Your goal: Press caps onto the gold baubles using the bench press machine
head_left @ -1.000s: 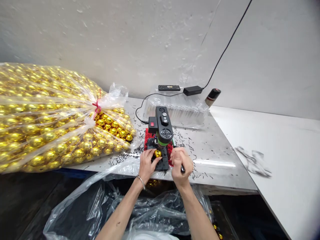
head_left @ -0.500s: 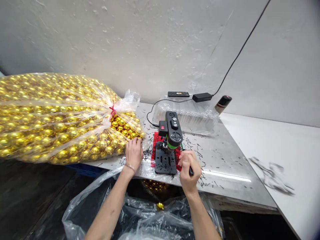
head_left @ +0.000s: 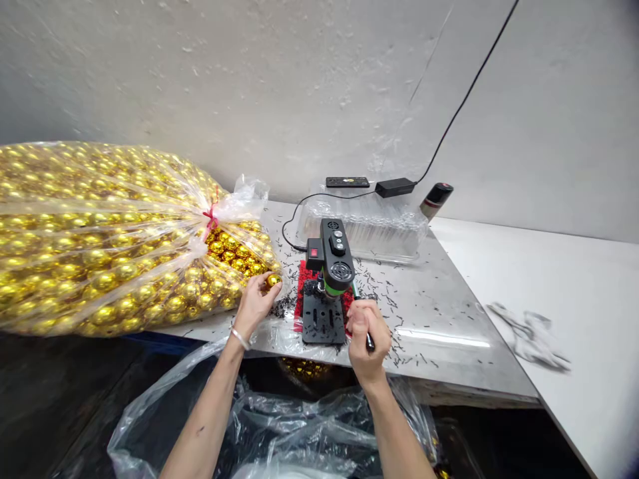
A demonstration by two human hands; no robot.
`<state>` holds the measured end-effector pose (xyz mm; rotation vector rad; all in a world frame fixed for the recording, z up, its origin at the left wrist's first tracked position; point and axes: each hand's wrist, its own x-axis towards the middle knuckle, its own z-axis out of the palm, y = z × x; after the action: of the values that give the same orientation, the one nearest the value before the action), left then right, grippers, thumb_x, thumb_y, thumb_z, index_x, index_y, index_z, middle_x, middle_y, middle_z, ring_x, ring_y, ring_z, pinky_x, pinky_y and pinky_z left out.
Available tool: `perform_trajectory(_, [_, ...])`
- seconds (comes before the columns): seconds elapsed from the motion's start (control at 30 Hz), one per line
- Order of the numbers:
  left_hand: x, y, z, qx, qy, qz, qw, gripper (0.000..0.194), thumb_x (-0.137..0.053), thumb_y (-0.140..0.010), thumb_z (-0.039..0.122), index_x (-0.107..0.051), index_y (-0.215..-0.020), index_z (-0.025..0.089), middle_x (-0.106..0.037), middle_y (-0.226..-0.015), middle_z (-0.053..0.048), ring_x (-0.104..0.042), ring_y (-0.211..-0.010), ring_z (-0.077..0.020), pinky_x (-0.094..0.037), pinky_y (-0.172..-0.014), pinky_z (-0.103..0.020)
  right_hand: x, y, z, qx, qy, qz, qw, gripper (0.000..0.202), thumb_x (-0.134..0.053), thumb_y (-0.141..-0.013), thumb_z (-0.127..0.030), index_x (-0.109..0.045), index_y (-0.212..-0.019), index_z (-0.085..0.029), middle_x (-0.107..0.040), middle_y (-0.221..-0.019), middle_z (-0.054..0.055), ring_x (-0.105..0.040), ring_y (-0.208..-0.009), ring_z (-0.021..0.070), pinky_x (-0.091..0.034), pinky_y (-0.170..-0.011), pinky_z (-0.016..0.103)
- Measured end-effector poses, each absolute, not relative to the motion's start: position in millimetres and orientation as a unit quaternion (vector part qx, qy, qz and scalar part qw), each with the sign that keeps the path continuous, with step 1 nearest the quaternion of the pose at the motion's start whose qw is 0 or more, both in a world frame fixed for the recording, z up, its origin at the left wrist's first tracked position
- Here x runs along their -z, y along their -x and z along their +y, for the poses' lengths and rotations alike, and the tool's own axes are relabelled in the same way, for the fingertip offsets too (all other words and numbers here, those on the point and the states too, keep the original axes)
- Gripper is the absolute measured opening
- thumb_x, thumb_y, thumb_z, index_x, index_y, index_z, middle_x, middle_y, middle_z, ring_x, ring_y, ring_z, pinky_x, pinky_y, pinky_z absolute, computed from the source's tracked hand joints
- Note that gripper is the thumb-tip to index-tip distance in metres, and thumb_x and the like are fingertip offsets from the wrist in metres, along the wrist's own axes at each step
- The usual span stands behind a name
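Observation:
Between the thumb and fingers of my left hand is a shiny gold ball, just in front of the torn-open corner of a large clear bag full of such balls. My right hand is wrapped round the black-ended lever handle of a small bench press. This press has a black head with a red switch and a green ring, over a slotted black base plate. Red material lies under the base.
Black shavings litter the metal tabletop. Behind the press stand a clear plastic tray, a power adapter and a spray can. White gloves lie at right. An open plastic bag hangs below the front edge.
My left hand has drawn back slightly from the bag's opening and now shows a gold ball in its fingers. My right hand stays on the lever. The whole view has shifted a little.

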<state>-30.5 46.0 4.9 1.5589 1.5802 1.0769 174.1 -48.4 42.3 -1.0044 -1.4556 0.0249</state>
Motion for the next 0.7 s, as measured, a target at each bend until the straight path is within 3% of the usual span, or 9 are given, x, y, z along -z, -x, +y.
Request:
perform_trajectory(0.1, [4.2, 23.2, 17.8, -0.505, -0.426, 0.496, 0.564, 0.058, -0.073, -0.071, 0.049, -0.066, -0.117, 0.015, -0.069, -0.103, -0.008, -0.064, -0.085, -0.0184, -0.051, -0.075, -0.029, -40.9, -173.5, -47.3, -0.014, 0.437, -0.630, 0.642, 0.028, -0.041, -0.092, -0.007, -0.045, -0.067, -0.020, -0.050, -0.069, 0.000, -0.051, -0.066, 0.0127, -0.039, -0.058, 0.027])
perform_trajectory(0.23, [26.1, -6.0, 3.6, -0.489, -0.330, 0.467, 0.659, 0.057, -0.083, -0.060, 0.046, -0.070, -0.107, 0.015, -0.072, -0.091, -0.005, -0.062, -0.072, -0.0141, -0.050, -0.069, -0.027, -41.8, -174.4, -47.1, -0.006, 0.433, -0.635, 0.640, 0.029, -0.041, -0.091, -0.006, -0.044, -0.066, -0.021, -0.049, -0.066, -0.001, -0.051, -0.066, 0.0129, -0.039, -0.058, 0.027])
perform_trajectory(0.37, [44.8, -31.4, 9.4, -0.458, -0.439, 0.494, 0.595, 0.047, -0.079, -0.066, 0.042, -0.070, -0.104, 0.016, -0.073, -0.098, -0.007, -0.065, -0.087, -0.0190, -0.050, -0.080, -0.031, -44.1, -176.8, -48.9, 0.001, 0.439, -0.652, 0.618, 0.029, -0.040, -0.091, -0.006, -0.044, -0.066, -0.021, -0.050, -0.067, 0.000, -0.052, -0.066, 0.0130, -0.040, -0.058, 0.027])
perform_trajectory(0.53, [51.9, -41.0, 11.2, -0.407, -0.653, 0.507, 0.389, 0.035, -0.068, -0.081, 0.036, -0.070, -0.111, 0.020, -0.074, -0.098, -0.007, -0.064, -0.092, -0.0236, -0.048, -0.088, -0.039, -43.7, -177.5, -49.7, 0.007, 0.436, -0.659, 0.613, 0.029, -0.040, -0.091, -0.005, -0.043, -0.067, -0.021, -0.050, -0.067, 0.000, -0.052, -0.067, 0.0130, -0.041, -0.059, 0.027])
perform_trajectory(0.7, [52.3, -44.0, 6.2, -0.378, -0.749, 0.490, 0.237, 0.030, -0.063, -0.088, 0.030, -0.065, -0.115, 0.018, -0.072, -0.109, -0.011, -0.065, -0.100, -0.0263, -0.048, -0.090, -0.041, -42.6, -177.6, -49.7, 0.003, 0.433, -0.659, 0.615, 0.028, -0.040, -0.090, -0.004, -0.044, -0.068, -0.021, -0.050, -0.068, 0.000, -0.052, -0.067, 0.0123, -0.042, -0.059, 0.027])
